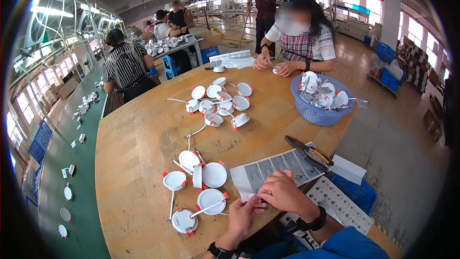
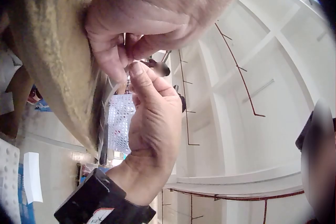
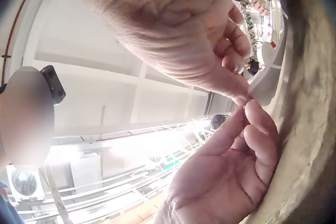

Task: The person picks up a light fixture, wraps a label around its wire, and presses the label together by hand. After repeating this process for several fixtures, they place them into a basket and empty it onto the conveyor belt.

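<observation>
A sheet of printed labels [image 1: 287, 168] lies near the table's front edge, its near left corner white and raised toward the fingers. My left hand [image 1: 244, 216] pinches at that corner, thumb against fingertips. Bent over from the right, my right hand [image 1: 282, 192] meets it there, also pinching. Up close in the left wrist view, the sheet's pale edge [image 2: 109, 94] curves up to the touching fingertips. The right wrist view has the sheet [image 3: 269, 83] rising behind the thumb. Left of my hands lie several round white downlights [image 1: 214, 175] with red clips and white cables.
Black-handled pliers [image 1: 306, 151] rest across the sheet's far end. A purple basket [image 1: 318, 115] of downlights stands at the right edge, with another downlight cluster [image 1: 223, 100] mid-table. Opposite sits a person [image 1: 302, 38] handling a downlight. A green conveyor [image 1: 79, 163] runs along the left.
</observation>
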Available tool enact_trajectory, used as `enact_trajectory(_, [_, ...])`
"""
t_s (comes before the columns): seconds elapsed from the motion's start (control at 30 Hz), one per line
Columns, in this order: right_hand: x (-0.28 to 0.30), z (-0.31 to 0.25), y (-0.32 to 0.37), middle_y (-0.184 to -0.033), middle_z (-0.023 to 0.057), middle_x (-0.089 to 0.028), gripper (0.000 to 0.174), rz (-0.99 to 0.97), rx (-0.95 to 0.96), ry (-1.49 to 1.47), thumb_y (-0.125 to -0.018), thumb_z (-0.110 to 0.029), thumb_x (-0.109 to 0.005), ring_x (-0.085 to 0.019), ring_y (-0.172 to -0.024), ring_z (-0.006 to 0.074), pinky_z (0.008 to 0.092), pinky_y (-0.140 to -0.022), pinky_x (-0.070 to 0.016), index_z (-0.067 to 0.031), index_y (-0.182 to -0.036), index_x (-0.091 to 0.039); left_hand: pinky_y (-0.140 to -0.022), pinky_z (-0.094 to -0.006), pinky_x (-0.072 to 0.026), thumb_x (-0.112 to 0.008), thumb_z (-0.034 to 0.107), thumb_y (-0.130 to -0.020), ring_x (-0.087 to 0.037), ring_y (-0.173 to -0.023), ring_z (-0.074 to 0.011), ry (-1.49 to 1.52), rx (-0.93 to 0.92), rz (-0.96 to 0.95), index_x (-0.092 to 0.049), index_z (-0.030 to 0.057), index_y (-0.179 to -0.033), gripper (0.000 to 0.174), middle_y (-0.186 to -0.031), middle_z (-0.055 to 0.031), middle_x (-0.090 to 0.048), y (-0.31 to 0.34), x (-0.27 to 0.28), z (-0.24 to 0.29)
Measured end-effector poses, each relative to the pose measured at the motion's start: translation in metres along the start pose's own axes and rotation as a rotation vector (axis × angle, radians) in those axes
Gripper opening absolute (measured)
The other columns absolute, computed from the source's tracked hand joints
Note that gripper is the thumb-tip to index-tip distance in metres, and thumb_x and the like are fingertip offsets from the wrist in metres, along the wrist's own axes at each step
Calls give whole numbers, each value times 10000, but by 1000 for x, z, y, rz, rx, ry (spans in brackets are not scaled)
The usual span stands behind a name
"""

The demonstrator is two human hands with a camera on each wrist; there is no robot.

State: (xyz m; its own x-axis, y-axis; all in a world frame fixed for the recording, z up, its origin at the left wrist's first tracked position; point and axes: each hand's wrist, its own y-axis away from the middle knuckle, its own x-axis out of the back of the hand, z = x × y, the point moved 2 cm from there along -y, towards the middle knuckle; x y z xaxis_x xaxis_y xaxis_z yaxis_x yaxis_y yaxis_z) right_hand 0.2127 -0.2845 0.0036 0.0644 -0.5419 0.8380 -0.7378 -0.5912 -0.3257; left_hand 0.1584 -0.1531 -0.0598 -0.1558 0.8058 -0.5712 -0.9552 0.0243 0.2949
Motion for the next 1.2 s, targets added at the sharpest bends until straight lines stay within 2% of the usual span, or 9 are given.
enact_trajectory(0.17, [-2,2,0,-662,-6,-542,70,5,4,19,-717,-184,-627,-481,-780,178,347,-781,-270,-138,-673,-656,-611,-255,-515,-533,90,-871,-623,-727,-176,20,2,2,-583,-44,-929,154,-838,-104,-619,-1,1,-2])
enact_trajectory(0.27, [-1,0,-1,-672,14,-566,99,14,-2,23,-720,-196,-614,-505,-787,200,378,-784,-282,-132,-656,-654,-611,-259,-518,-534,93,-871,-624,-725,-182,20,9,6,-580,-51,-928,161,-837,-106,-617,-1,2,-3])
enact_trajectory(0.53, [-2,2,1,-694,9,-569,108,-7,-14,-12,-730,-218,-613,-503,-800,193,374,-788,-281,-137,-676,-660,-610,-287,-515,-513,88,-878,-622,-715,-210,-14,2,53,-575,-61,-924,169,-820,-135,-619,-1,0,-1])
enact_trajectory(0.77, [-1,4,0,-704,14,-574,133,-32,-18,-7,-758,-211,-580,-501,-813,198,375,-789,-282,-127,-682,-652,-602,-284,-512,-520,82,-873,-623,-718,-207,-19,-12,40,-576,-54,-915,153,-816,-125,-618,1,-2,-1])
enact_trajectory(0.97, [-8,9,-1,-703,22,-564,131,60,-21,38,-762,-203,-564,-490,-828,222,395,-773,-293,-120,-677,-619,-600,-290,-506,-500,91,-881,-623,-723,-215,-76,-15,74,-533,-62,-937,166,-800,-130,-607,1,-2,0])
enact_trajectory(1.03, [-8,13,-2,-698,19,-556,111,143,25,91,-755,-186,-577,-488,-809,233,396,-764,-297,-122,-668,-603,-602,-285,-506,-504,91,-879,-619,-728,-202,-76,2,87,-542,-60,-921,161,-805,-125,-603,2,-3,3])
enact_trajectory(1.1, [1,9,-4,-695,17,-549,70,188,-58,-30,-741,-166,-596,-489,-790,231,386,-758,-297,-129,-682,-609,-606,-267,-509,-527,105,-874,-618,-724,-190,-31,6,80,-558,-52,-918,166,-813,-116,-606,2,-3,3])
enact_trajectory(1.2, [5,6,2,-672,-5,-524,25,144,-63,-75,-702,-141,-641,-480,-760,193,361,-765,-287,-133,-702,-618,-613,-259,-509,-528,122,-878,-613,-733,-178,24,-1,38,-563,-54,-939,189,-839,-113,-607,0,0,0])
